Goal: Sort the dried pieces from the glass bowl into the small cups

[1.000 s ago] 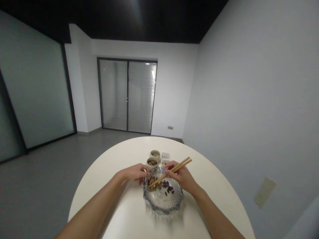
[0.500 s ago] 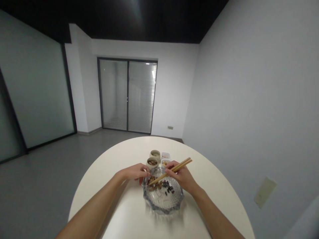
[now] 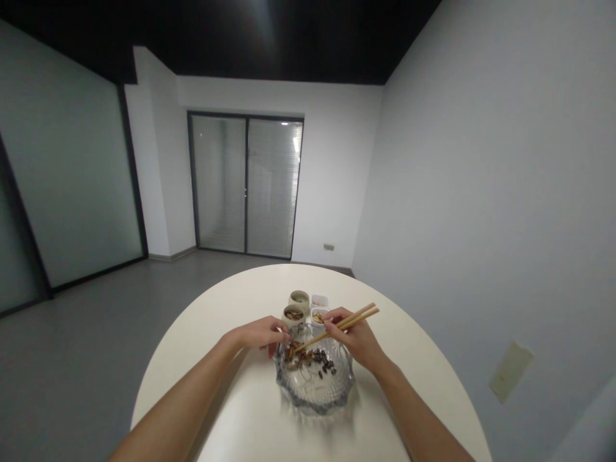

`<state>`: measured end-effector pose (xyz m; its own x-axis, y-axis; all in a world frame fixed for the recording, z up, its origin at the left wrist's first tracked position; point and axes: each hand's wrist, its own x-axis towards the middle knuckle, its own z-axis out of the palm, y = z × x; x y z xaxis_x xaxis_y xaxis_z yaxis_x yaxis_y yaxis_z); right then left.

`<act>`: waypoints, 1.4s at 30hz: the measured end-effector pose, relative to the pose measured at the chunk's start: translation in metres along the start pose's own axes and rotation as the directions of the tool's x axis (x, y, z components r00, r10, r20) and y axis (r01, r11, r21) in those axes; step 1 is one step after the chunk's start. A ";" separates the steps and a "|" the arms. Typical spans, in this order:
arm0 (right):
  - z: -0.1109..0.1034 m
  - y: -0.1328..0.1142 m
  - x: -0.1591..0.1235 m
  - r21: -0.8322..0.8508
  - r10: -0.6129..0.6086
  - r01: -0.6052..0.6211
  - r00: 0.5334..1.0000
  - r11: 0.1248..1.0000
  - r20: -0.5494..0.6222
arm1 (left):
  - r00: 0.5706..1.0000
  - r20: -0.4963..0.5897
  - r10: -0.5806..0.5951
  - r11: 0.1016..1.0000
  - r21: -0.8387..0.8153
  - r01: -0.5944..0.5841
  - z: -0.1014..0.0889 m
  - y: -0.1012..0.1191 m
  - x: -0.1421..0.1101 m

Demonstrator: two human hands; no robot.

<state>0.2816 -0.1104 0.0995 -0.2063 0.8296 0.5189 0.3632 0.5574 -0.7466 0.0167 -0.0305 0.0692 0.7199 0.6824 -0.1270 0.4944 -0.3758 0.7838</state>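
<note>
A clear glass bowl (image 3: 315,401) with a scalloped rim stands on the table, holding brown dried pieces (image 3: 301,357) and dark, bean-like pieces (image 3: 323,360). My left hand (image 3: 265,332) is closed on the bowl's left far rim, its thumb at the edge. In my right hand (image 3: 352,330) is a pair of wooden chopsticks (image 3: 353,319), held slantwise over the bowl. Their tips reach down among the brown pieces; whether a piece is pinched between them is too small to tell. Something red (image 3: 272,350) shows partly under my left hand.
Behind the bowl stand a greenish cup (image 3: 299,299) and another cup (image 3: 293,314) with brown pieces in it. To their right are two small white containers, the nearer container (image 3: 317,316) holding pale yellowish pieces. All rest on a round cream table (image 3: 231,410). A white wall rises at right.
My right hand has shifted slightly right, and the chopsticks with it, their tips moving a little right and away from me. My left hand and the bowl have stayed in place.
</note>
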 end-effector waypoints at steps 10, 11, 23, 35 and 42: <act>0.005 0.009 -0.003 -0.008 -0.021 0.021 0.997 1.000 0.069 | 0.999 -0.002 0.033 0.999 -0.017 -0.033 0.001 0.000 0.001; 0.006 0.009 -0.003 -0.019 -0.019 0.020 0.997 1.000 0.081 | 0.999 -0.002 0.034 0.999 -0.013 -0.034 0.001 0.001 0.002; 0.008 0.008 -0.003 0.032 -0.008 0.005 0.997 0.999 0.080 | 1.000 -0.005 0.031 1.000 0.003 -0.031 0.000 0.004 0.000; 0.001 0.011 -0.001 0.029 -0.007 0.006 0.999 1.000 0.042 | 1.000 0.002 0.028 1.000 -0.012 -0.028 0.000 -0.003 0.002; 0.000 0.008 -0.001 0.049 0.018 -0.019 1.000 0.999 0.024 | 0.999 0.002 0.033 0.999 -0.012 -0.033 0.001 -0.004 0.002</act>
<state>0.2843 -0.1071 0.0931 -0.2215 0.8401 0.4951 0.3220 0.5422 -0.7761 0.0170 -0.0283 0.0655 0.7366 0.6685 -0.1022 0.4646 -0.3904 0.7948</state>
